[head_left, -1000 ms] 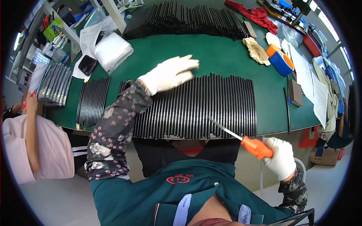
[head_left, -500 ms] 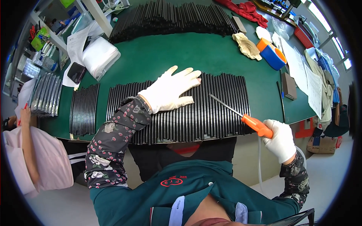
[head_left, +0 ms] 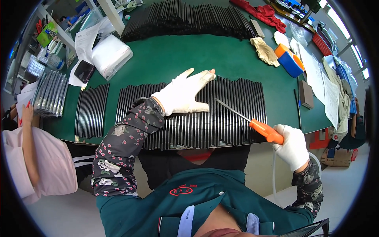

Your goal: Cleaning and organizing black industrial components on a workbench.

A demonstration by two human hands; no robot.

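A row of slim black rods (head_left: 237,114) lies side by side along the near edge of the green table. My left hand (head_left: 179,94), in a white glove with a bare fingertip showing, rests flat across the rods, its fingers apart. In my right hand (head_left: 292,147), also gloved, is an orange-handled air blow gun (head_left: 265,130) with a clear hose running down from it. Its thin metal nozzle points left over the rods, with the tip just right of my left hand. A smaller group of black rods (head_left: 91,112) lies farther left.
A large pile of black rods (head_left: 185,19) lies at the back. On the left are a phone (head_left: 84,71), white plastic bags (head_left: 111,55) and bagged rods (head_left: 50,94), near another person's arm (head_left: 29,146). Right: a blue-orange tape dispenser (head_left: 291,63), a spare glove (head_left: 264,51) and papers (head_left: 329,98).
The blow gun's nozzle has moved a little left along the rods, closer to my left hand. The left hand's fingers have drawn nearer each other. The whole view has shifted slightly.
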